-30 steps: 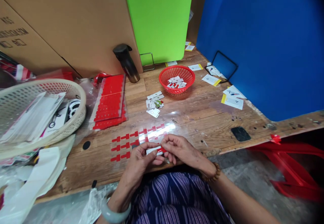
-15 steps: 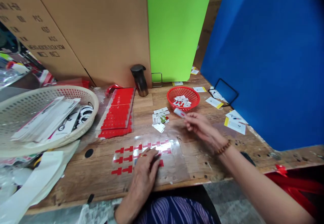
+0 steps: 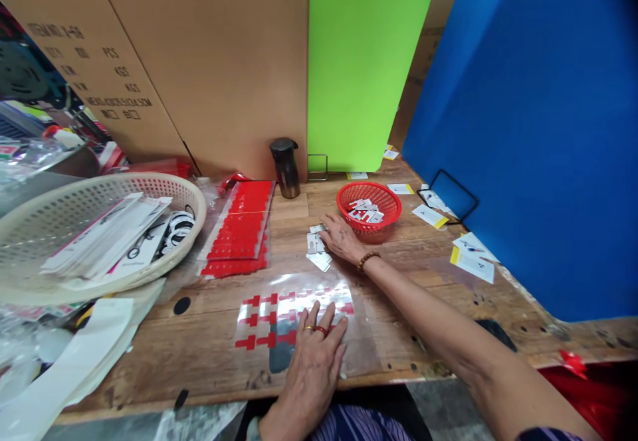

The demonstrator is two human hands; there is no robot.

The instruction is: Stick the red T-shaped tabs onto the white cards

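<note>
A clear plastic sheet [image 3: 363, 341] with rows of red T-shaped stickers [image 3: 246, 342] lies on the wooden table before me. My left hand [image 3: 314, 354] rests flat on the sheet's right half, fingers spread. Beside it a dark grey rectangle [image 3: 280, 360] shows at the sheet's lower part. My right hand [image 3: 343, 238] reaches onto a small pile of white cut cards [image 3: 319, 262], its fingers stretched out and touching the pile's right side; the fingertips are partly hidden. Just behind that hand stands a red plastic basket [image 3: 393, 212] holding several similar white pieces.
Stacked red sticker sheets [image 3: 239, 222] lie left of the pile. A large cream basket [image 3: 199, 205] with packed cards and scissors-like items stands at the left. A dark bottle [image 3: 286, 169] stands by the cardboard box [image 3: 224, 62]. Yellow-edged cards [image 3: 472, 265] lie beside the blue panel [image 3: 538, 129].
My right hand has moved left from the red basket to the white card pile; the small piece it held no longer shows. My left hand has flattened and spread on the sheet.
</note>
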